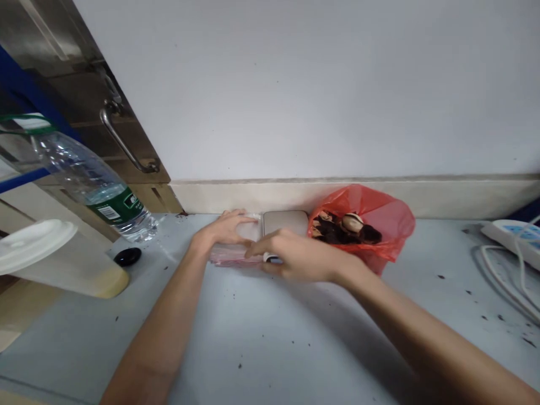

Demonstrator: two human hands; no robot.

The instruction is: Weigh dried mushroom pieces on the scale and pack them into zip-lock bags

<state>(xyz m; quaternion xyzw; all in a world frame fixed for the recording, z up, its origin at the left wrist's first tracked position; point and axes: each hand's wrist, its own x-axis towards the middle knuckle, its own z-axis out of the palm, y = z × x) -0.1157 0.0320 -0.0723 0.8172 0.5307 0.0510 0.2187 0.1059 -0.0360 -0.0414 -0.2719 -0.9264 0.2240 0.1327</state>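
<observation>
A stack of clear, pinkish-edged plastic bags (236,254) lies on the grey tabletop near the wall. My left hand (225,229) rests over its left side, fingers spread and lying on the plastic. At the stack's right edge is my right hand (291,254), slightly blurred, its fingers bent and apart with the fingertips at the plastic. Just behind that hand is a small scale with a flat, silvery-beige top (284,221), its front partly covered by the hand. No lifted bag shows in either hand.
Right of the scale, an open red plastic bag (390,225) holds dark pieces and a pale round object (352,223). A large water bottle (113,202), a lidded plastic cup (63,264) and a black cap (127,257) stand left. A white device (514,236) with cables sits right.
</observation>
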